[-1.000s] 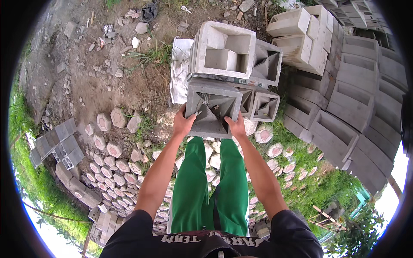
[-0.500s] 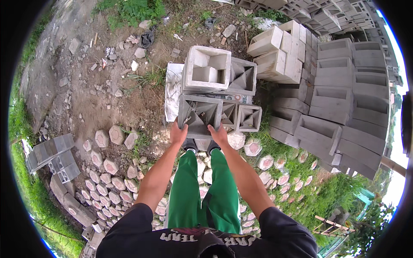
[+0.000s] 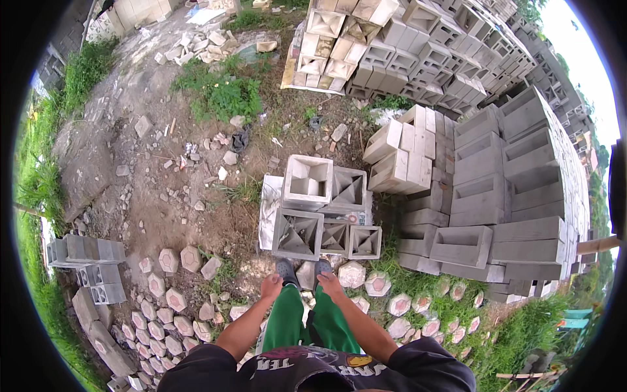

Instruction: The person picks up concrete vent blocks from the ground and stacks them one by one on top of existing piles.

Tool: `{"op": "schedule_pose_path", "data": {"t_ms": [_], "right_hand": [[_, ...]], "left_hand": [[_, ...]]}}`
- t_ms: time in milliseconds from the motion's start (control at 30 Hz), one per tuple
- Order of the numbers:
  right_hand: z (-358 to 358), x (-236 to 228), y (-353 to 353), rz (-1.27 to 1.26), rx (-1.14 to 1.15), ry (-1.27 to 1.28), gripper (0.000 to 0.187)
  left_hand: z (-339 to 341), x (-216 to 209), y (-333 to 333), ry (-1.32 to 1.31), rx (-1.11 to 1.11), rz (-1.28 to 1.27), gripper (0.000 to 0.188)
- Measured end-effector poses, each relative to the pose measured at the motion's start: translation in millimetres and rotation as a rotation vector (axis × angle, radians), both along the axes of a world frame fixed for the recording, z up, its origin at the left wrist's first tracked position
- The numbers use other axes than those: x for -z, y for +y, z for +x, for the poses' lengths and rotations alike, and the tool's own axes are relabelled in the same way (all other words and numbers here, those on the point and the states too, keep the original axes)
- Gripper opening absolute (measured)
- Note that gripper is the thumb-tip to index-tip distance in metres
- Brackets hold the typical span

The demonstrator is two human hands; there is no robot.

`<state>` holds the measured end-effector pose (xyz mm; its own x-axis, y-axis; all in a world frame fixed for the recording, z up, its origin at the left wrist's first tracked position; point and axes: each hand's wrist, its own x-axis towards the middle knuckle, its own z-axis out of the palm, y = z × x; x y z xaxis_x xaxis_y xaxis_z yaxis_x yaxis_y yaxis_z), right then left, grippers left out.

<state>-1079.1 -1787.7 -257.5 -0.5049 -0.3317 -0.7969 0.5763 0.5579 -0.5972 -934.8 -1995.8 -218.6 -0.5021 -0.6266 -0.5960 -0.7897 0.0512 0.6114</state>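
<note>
My left hand [image 3: 272, 286] and my right hand [image 3: 330, 284] hang over my green trousers, fingers curled in and nothing seen in them. Just beyond them, apart from both, a grey concrete block [image 3: 307, 230] with a square hollow and slanted inner faces rests in the near row of a small group. Right of it sit two smaller grey blocks, a middle block [image 3: 336, 238] and an end block [image 3: 365, 243]. Behind stand a paler, taller-standing block [image 3: 305, 201] and a grey block [image 3: 349, 189]. White sacking [image 3: 268, 212] lies under the group.
Large stacks of hollow blocks [image 3: 477, 196] rise on the right, with pale blocks [image 3: 398, 166] at their near left and another stack [image 3: 346, 49] farther back. Hexagonal pavers [image 3: 176, 300] cover ground around my feet. More blocks [image 3: 98, 251] stand at left; stones litter the dirt.
Both hands have let go of the grey block and drawn back toward me. The block now sits in the near row at the left. My view has tilted up, showing more far ground.
</note>
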Motion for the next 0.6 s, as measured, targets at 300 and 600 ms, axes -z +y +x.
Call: {"op": "schedule_pose_path", "data": {"t_ms": [300,600], "right_hand": [[-61,-93,31,-0.126,-0.020,0.075,0.042],[-79,-189,52,-0.284,0.131,0.123,0.026]], "left_hand": [[-18,-78,26,0.104,-0.139,0.162,0.031],[-55,-167,60,0.402,-0.172,0.378,0.056]]}}
